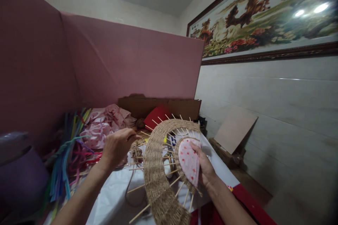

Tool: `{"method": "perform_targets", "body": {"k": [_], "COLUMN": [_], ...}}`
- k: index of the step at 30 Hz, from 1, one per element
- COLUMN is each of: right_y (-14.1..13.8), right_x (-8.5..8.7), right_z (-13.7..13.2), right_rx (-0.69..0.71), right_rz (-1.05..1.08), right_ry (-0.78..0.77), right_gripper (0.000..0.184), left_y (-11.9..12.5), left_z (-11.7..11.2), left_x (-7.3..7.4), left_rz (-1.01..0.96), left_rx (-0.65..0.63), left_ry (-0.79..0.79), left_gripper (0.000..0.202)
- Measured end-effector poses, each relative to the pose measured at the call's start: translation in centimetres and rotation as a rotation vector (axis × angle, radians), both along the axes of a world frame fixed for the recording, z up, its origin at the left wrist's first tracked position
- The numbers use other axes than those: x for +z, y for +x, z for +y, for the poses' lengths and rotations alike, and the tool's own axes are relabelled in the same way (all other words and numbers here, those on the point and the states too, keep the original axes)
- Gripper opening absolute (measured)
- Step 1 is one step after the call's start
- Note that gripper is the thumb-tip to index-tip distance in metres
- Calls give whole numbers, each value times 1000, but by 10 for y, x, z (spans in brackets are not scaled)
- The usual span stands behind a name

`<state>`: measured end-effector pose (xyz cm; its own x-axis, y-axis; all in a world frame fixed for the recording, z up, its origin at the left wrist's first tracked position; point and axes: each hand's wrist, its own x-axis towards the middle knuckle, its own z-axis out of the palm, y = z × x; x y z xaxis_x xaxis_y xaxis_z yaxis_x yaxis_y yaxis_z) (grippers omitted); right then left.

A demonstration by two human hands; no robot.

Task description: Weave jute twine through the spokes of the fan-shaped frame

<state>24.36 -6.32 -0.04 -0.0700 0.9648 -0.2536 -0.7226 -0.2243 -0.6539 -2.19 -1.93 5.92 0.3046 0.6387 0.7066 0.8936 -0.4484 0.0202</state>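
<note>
One right hand (pixel 207 168) is clasping the spotted fabric centre (pixel 188 156) of a curved woven piece (pixel 153 158) above the tabletop (pixel 109 186); outer sticks (pixel 138 187) are fanning left toward the nearer left hand (pixel 117 145), which is hovering, loosely curled, its hold unclear

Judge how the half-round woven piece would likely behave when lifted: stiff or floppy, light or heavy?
The half-round woven piece would probably be fairly stiff, since thin sticks fan out from its dotted fabric center. It is likely light for its size, given the open gaps between those sticks. Their slender protruding ends might snap if pushed.
</note>
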Motion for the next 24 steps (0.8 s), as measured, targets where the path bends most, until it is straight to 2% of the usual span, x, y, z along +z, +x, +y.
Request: {"method": "perform_targets", "body": {"k": [8, 14, 19, 24], "right_y": [1, 1, 1, 1], "right_x": [-1, -2, -3, -3], "right_z": [0, 1, 0, 0], "right_rx": [39, 67, 48, 25], "right_rz": [-2, -12, -6, -21], "right_ry": [-7, -9, -26, -37], "right_gripper": [28, 29, 27, 24], "left_y": [10, 7, 3, 5], "left_z": [-9, -8, -5, -7], "left_x": [3, 5, 5, 8], "left_rz": [113, 130, 130, 152], "left_rx": [-18, 9, 27, 48], "left_ry": [54, 42, -14, 6], "left_gripper": [28, 30, 31, 32]}}
